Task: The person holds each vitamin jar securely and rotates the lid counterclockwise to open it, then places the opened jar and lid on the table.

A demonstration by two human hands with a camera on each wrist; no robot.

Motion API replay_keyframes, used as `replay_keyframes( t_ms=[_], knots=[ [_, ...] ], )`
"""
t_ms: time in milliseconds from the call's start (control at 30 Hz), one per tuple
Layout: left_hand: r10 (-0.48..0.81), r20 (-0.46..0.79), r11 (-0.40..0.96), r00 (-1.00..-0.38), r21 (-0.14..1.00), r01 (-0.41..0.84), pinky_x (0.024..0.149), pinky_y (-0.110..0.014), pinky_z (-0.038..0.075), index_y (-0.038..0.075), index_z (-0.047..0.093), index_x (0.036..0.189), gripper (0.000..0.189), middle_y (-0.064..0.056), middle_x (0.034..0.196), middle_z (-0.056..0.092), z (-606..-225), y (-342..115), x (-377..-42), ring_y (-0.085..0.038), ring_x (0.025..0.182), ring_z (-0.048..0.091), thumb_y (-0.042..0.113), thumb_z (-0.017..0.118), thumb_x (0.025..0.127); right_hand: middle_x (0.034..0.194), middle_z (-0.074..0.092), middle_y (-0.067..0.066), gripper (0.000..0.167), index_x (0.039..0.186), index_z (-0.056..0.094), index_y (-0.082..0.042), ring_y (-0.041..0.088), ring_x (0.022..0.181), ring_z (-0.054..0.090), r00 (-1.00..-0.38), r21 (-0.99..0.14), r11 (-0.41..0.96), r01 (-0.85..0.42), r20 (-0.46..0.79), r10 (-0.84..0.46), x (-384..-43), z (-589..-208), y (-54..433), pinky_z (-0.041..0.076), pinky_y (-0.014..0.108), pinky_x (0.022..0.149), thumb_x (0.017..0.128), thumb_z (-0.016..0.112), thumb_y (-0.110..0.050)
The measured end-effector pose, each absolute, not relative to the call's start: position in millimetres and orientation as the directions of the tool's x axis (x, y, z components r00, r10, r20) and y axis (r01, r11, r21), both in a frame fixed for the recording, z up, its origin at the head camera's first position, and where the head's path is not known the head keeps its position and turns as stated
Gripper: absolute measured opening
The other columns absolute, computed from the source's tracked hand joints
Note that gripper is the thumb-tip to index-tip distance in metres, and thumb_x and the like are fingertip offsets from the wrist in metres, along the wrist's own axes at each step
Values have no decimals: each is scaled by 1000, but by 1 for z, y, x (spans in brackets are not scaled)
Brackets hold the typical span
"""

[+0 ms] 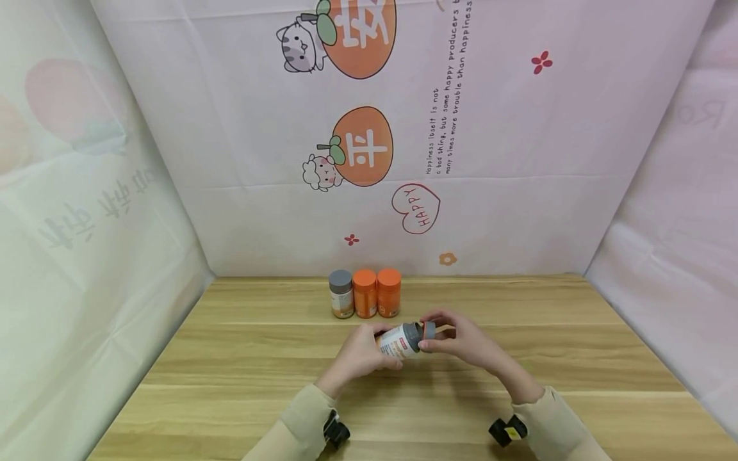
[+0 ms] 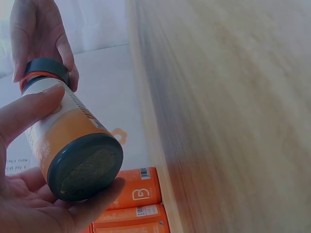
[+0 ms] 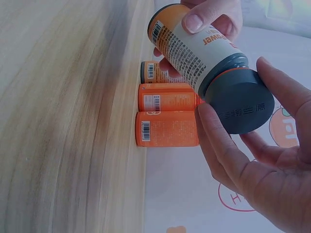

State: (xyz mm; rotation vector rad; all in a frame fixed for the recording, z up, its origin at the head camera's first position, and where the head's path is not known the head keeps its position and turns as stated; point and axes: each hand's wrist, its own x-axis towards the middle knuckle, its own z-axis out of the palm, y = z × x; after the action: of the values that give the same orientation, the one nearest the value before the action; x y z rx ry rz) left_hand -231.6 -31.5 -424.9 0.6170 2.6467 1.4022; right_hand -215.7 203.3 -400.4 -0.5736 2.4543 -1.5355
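A bottle (image 1: 398,342) with a white and orange label lies tilted in my left hand (image 1: 363,351), which grips it round the body with the thumb across the label. My right hand (image 1: 461,339) pinches the grey cap (image 1: 429,330) by its rim, at the bottle's mouth. An orange-red ring shows along the cap's lower edge. In the right wrist view the cap (image 3: 240,102) sits slightly askew against the bottle's grey neck. The left wrist view shows the bottle's dark base (image 2: 85,167) facing the camera. What the bottle contains is hidden.
Behind the hands, near the table's back edge, stand a grey-capped bottle (image 1: 342,294) and two orange bottles (image 1: 365,294), side by side. The wooden table (image 1: 259,358) ends at a printed white cloth backdrop (image 1: 490,211). White cloth also hangs at both sides.
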Motion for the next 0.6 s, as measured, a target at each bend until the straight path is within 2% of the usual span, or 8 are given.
replay_keyframes(
  t_ms=[67,167,400,600],
  knots=[
    [386,110,480,-916,824,301,54,-28,50,10,66,115,60,-7,96,66,-425,-32,-232,-15,77,57,17,87,60,118,56,16,52,124,52,-4,24,93,61,-910,-895,390,-216,39,-413,-216,-400,204,53,35,76,82,73,-27],
    [377,116,474,-919,828,299,55,-29,51,11,66,114,58,-7,95,66,-425,-34,-233,-16,77,57,16,87,60,117,58,16,54,126,53,-2,23,93,61,-915,-890,403,-212,36,-401,-216,-399,206,52,32,76,82,74,-26],
    [352,146,500,-925,806,317,70,-31,48,11,66,111,57,-2,95,66,-426,-42,-236,-15,82,57,19,87,59,112,60,14,54,127,56,-6,25,98,60,-927,-880,430,-203,31,-374,-216,-400,212,51,29,75,81,75,-28],
    [340,173,509,-925,793,335,76,-33,49,9,65,108,54,-3,96,67,-428,-48,-238,-15,84,60,19,88,60,112,60,15,55,126,56,-5,25,99,60,-934,-882,433,-186,22,-357,-216,-400,216,52,28,75,80,76,-29]
  ],
)
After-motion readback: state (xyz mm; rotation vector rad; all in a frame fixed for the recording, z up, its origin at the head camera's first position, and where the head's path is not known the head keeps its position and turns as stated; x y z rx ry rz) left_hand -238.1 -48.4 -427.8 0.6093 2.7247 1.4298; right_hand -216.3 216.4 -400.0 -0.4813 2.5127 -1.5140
